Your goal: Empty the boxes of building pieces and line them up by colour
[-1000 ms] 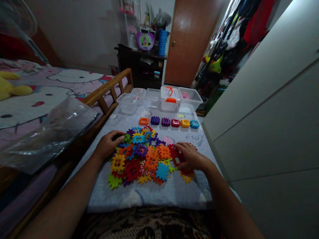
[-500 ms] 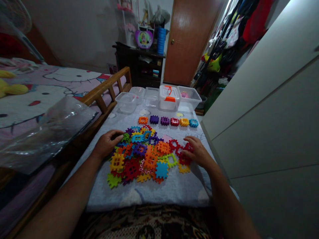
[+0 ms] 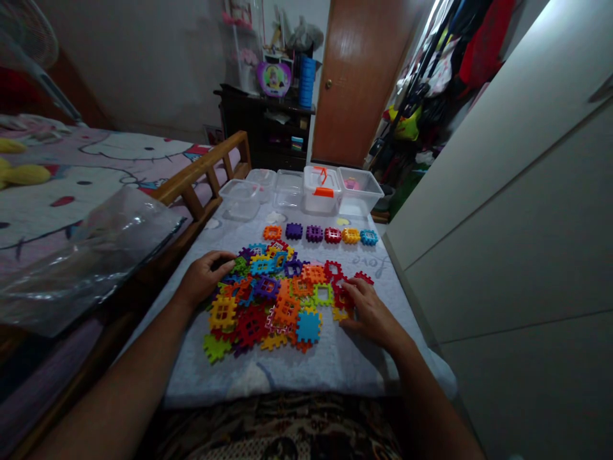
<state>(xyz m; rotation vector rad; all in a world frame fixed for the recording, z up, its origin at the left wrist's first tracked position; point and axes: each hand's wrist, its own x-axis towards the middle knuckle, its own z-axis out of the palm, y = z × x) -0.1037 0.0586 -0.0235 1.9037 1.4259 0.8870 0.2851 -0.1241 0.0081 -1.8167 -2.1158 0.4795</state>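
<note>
A patterned cloth (image 3: 282,434) covers the person's lap at the near edge of the table (image 3: 359,380), which is spread with a pale printed sheet. Up from that edge, left of the middle, lies a loose heap of toothed plastic pieces (image 3: 251,324), many with window-like openings. At its near side are a green piece (image 3: 215,348) toward the table's near left corner and a solid blue piece (image 3: 309,326) on the right.

The left hand (image 3: 204,278) rests by the table's left edge, half open, its thumb and fingers apart at the heap's side; whether it grips anything cannot be told. The right hand (image 3: 373,313), toward the right edge, is loosely curved and partly open, fingertips over red pieces (image 3: 341,295) and thumb near a yellow piece (image 3: 339,315); a firm hold cannot be made out. Another red piece (image 3: 364,278) lies just beyond its knuckles.

Farther on, six small blocks (image 3: 315,233) stand apart in a row across the table: orange, two purple, red, yellow and blue. Along the far edge are clear plastic boxes (image 3: 240,199), one with an orange-handled lid (image 3: 320,177).
</note>
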